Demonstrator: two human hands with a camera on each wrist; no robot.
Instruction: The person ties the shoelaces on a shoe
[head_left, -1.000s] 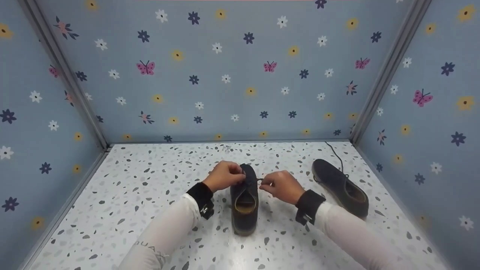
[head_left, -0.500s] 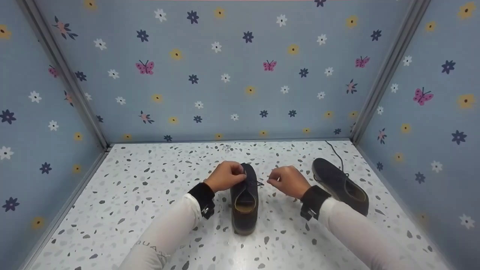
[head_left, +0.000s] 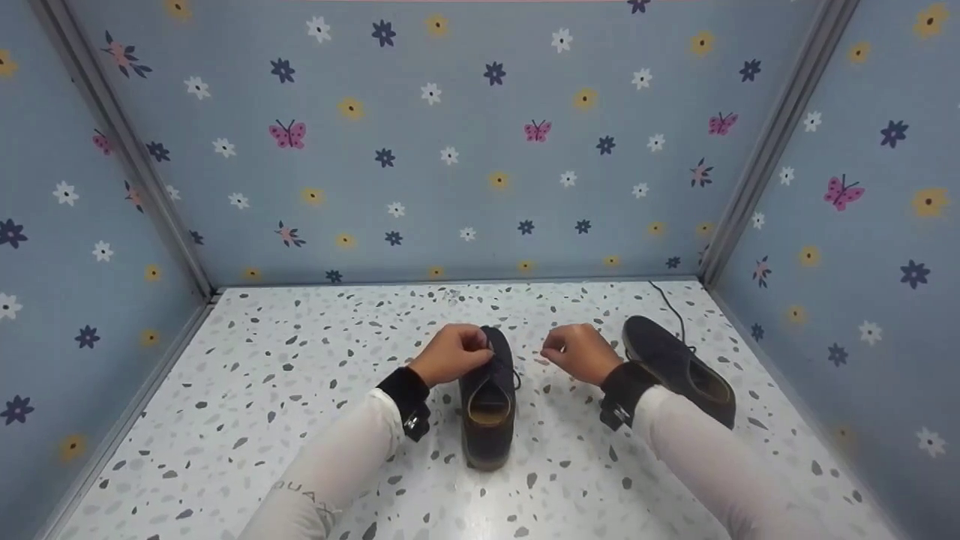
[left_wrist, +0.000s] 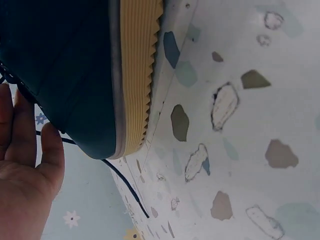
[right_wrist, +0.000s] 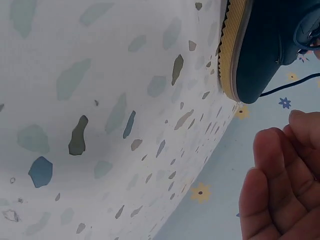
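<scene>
A dark blue lace-up shoe (head_left: 489, 448) stands on the speckled surface, toe pointing away. At its laces my left hand (head_left: 453, 356) pinches a shoelace between thumb and fingers; in the left wrist view the fingers (left_wrist: 22, 127) are at the lacing. A dark lace (left_wrist: 124, 181) passes behind the toe and trails down over the surface. To the right of the shoe, my right hand (head_left: 583, 354) hovers with its fingers loosely curled and nothing between them. A loop of lace (head_left: 517, 379) hangs down the shoe's right side.
The matching dark shoe (head_left: 656, 346) lies angled at the right, beyond the right wrist, its long lace (head_left: 671, 309) stretching toward the back wall. Blue flowered panels (head_left: 480, 180) enclose the white speckled surface (head_left: 300, 405) at the back and both sides.
My right hand has let go of the lace and drawn away to the right. The lace end has dropped against the shoe's side. My left hand stays at the lacing.
</scene>
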